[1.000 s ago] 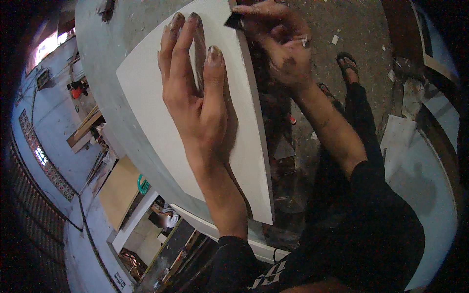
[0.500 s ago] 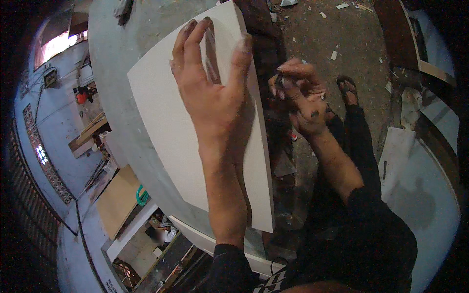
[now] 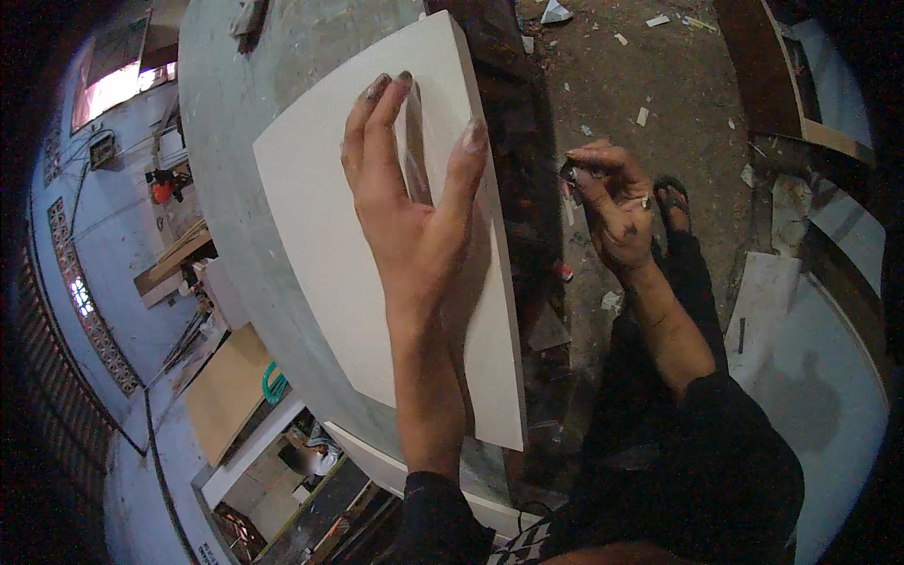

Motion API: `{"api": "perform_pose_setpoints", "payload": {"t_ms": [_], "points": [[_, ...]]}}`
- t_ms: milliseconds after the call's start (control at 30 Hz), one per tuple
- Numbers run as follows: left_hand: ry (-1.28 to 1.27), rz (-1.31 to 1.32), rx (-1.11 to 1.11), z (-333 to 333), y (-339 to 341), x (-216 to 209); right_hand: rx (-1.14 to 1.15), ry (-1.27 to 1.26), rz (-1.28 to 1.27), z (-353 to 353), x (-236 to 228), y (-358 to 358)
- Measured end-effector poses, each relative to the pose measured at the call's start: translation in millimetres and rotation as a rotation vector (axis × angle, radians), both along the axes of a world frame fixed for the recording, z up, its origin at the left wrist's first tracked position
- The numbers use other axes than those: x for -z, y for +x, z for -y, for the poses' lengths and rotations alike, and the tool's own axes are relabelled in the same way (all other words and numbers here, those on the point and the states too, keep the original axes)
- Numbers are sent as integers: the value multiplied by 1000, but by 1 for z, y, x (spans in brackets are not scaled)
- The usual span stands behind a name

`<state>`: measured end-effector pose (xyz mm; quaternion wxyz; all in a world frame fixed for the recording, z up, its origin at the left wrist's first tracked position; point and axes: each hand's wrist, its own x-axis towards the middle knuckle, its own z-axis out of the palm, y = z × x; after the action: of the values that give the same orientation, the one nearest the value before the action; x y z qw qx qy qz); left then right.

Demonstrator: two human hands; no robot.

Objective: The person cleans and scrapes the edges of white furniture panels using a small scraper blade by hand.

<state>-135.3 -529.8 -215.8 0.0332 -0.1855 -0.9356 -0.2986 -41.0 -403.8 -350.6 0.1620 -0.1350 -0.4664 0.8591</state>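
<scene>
A white, flat board (image 3: 315, 179) with a straight right-hand edge lies on a grey-green tabletop (image 3: 221, 141). Over its upper half is my left hand (image 3: 410, 221), fingers and thumb stretched apart, with nothing held; its shadow falls on the board beside the wrist. Whether the palm presses on the board or hovers just above it is hard to tell. Off the board's right edge, above the floor, my right hand (image 3: 617, 217) is closed in a pinch. A small dark thing (image 3: 569, 173) shows at its fingertips, too small to name.
Scraps litter the brown floor (image 3: 603, 85) at the right. A pale panel (image 3: 758, 311) leans at the lower right. To the left are a brown sheet (image 3: 221, 391), a green coiled hose (image 3: 274, 384) and a blue wall (image 3: 104, 320). A person (image 3: 320, 460) appears small at the lower left.
My right hand has moved right and toward me, farther from the board's edge, still pinched. The left hand has shifted slightly toward me over the board. The whole view has moved a little.
</scene>
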Motion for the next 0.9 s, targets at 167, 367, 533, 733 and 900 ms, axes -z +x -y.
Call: {"api": "perform_pose_setpoints", "payload": {"t_ms": [167, 367, 533, 733, 900], "points": [[99, -33, -88, -6, -9, 1, -8, 35, -2, 4, -3, 0], [427, 97, -179, -5, -4, 12, -12, 14, 13, 6, -3, 6], [109, -111, -95, -7, -8, 12, -71, 44, 78, 1, -4, 8], [228, -50, -109, -6, -5, 11, -85, -32, 68, 5, -5, 11], [349, -9, -116, -6, -5, 14, -77, -7, 49, 5, -6, 13]]}}
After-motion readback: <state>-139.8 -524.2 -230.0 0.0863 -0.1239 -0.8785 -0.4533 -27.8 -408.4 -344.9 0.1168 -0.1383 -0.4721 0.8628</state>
